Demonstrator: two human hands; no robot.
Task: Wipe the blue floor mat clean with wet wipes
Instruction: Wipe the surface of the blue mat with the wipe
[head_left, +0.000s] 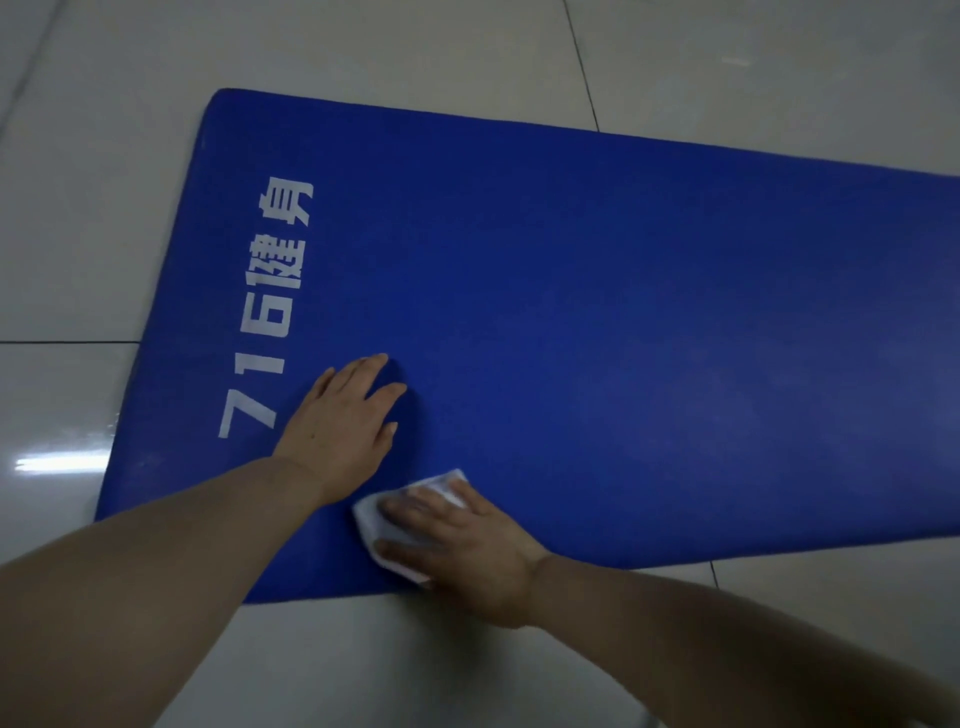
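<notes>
1. The blue floor mat (571, 322) lies flat on a pale tiled floor (104, 156), running from the left of the view off the right edge.
2. White print (270, 312) reading "716" and two characters runs along the mat's left end.
3. The left hand (343, 415) rests palm down on the mat beside the print, fingers straight and spread, holding nothing.
4. The right hand (467, 540) presses flat, fingers extended, on a white wet wipe (410, 519) near the mat's near edge.
5. The two hands sit close together but do not touch.
</notes>
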